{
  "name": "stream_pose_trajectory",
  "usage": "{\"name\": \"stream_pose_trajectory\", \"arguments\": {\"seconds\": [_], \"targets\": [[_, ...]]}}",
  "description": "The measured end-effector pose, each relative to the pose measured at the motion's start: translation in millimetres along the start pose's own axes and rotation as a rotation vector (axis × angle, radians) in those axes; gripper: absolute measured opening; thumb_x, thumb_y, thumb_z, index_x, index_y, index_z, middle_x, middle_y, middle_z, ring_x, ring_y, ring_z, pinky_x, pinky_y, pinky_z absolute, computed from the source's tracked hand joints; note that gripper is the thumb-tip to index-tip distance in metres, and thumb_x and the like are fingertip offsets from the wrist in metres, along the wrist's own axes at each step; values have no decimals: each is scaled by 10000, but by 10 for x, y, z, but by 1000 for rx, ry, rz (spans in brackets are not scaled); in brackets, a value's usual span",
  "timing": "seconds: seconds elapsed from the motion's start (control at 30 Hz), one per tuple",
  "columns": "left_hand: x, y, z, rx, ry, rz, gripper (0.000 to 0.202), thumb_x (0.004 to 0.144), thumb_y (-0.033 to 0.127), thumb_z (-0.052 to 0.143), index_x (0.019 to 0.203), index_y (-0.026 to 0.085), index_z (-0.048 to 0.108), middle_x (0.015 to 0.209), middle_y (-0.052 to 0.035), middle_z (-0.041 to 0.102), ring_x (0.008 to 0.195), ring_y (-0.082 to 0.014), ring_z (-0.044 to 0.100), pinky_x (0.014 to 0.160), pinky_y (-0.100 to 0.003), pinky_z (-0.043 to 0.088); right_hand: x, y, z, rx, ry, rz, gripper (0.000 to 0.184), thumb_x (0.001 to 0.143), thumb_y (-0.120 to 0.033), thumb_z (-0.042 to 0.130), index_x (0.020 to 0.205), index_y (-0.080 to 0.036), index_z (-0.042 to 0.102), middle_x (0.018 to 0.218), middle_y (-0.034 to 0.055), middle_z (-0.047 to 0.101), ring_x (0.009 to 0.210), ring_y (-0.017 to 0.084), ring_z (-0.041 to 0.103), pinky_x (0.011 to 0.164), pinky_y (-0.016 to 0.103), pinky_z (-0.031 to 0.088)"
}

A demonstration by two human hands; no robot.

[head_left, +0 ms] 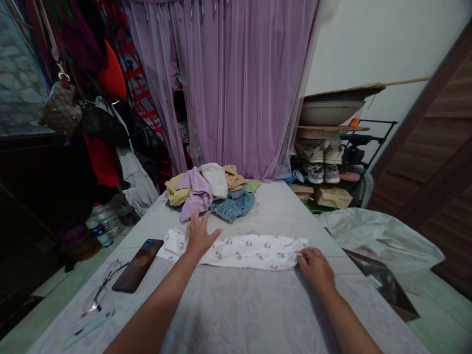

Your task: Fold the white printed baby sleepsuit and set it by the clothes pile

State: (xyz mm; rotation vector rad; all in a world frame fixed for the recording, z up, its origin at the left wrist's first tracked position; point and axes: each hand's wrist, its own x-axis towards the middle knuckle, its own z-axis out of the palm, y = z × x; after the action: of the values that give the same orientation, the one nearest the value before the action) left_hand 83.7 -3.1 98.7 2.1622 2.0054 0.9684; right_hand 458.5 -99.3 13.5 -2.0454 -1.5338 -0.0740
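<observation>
Head cam, lower middle: my right hand pinches the printed cloth, left hand spread; probably light, floppy, grab it by the ends.

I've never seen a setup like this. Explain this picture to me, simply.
There is no machine here, just a person's two bare hands. The single picture comes from a camera worn on the head, looking forward and down. On the pale surface lies a white printed cloth. The right hand pinches its right end; the left hand is spread over its left part, though whether it touches is hard to tell. Beyond sits a heap of clothes. To the left are a phone, glasses and a slim pale item.
</observation>
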Motion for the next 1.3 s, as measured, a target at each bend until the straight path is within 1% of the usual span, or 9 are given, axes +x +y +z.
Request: {"name": "stream_pose_trajectory", "arguments": {"seconds": [0.07,0.17,0.27,0.37,0.57,0.8,1.07,1.2,1.3], "targets": [[292,253,58,83,-14,-26,880,729,533,726,1490,273,370,1629,-177,147,1487,-400,146,1087,-663,288,5,-48,56,-9,26,37,319,798,-362,438,848,-188,701,1006,99,643,935,242,626,862,366,492],[654,461,319,185,-120,-25,1062,679,611,735,1552,307,212,1652,-164,-13,1492,-438,30,1043,-734,270,-20,-29,137,19,78,63,352,799,-399,431,869,-189,705,1033,102,647,984,257,622,892,382,488],[894,392,655,291,-197,-21,1110,650,603,753,1558,340,171,1656,-140,-37,1482,-453,66,1039,-762,233,-49,63,188,78,83,61,348,801,-433,450,856,-210,711,1051,91,658,992,258,629,876,381,501],[1077,170,844,372,-171,-14,1054,682,559,738,1555,341,189,1659,-132,-6,1471,-441,126,1054,-749,225,-69,147,207,134,87,63,325,803,-452,475,825,-238,719,1063,80,668,987,258,641,851,383,517],[1442,-140,768,457,-170,-16,1016,706,467,739,1550,369,181,1660,-124,-23,1471,-445,114,1028,-763,246,-107,174,199,185,137,27,299,802,-470,496,800,-277,724,1017,72,680,934,264,658,821,410,543],[1697,-214,833,539,-153,-31,1007,741,423,743,1554,366,152,1656,-147,1,1476,-410,132,1045,-746,245,-158,180,158,203,122,-38,297,836,-462,510,913,-292,741,1072,74,668,978,269,649,852,430,545],[2006,-293,969,553,-173,-43,1008,762,386,734,1559,357,119,1655,-154,-13,1478,-425,109,1022,-773,245,-201,195,131,196,113,-20,297,826,-453,515,930,-298,747,1088,80,669,993,275,655,837,428,555],[2009,-260,969,524,-171,-40,982,775,341,706,1568,296,127,1653,-163,-8,1484,-414,102,1058,-743,237,-183,202,103,209,94,1,304,806,-464,520,905,-296,754,1086,88,666,994,275,655,798,405,567],[1801,-299,848,426,-254,44,899,804,325,644,1565,222,177,1649,-180,26,1486,-414,116,1090,-707,231,-154,186,98,213,94,34,308,800,-476,525,842,-275,755,1067,92,672,961,262,659,777,383,565]]}}
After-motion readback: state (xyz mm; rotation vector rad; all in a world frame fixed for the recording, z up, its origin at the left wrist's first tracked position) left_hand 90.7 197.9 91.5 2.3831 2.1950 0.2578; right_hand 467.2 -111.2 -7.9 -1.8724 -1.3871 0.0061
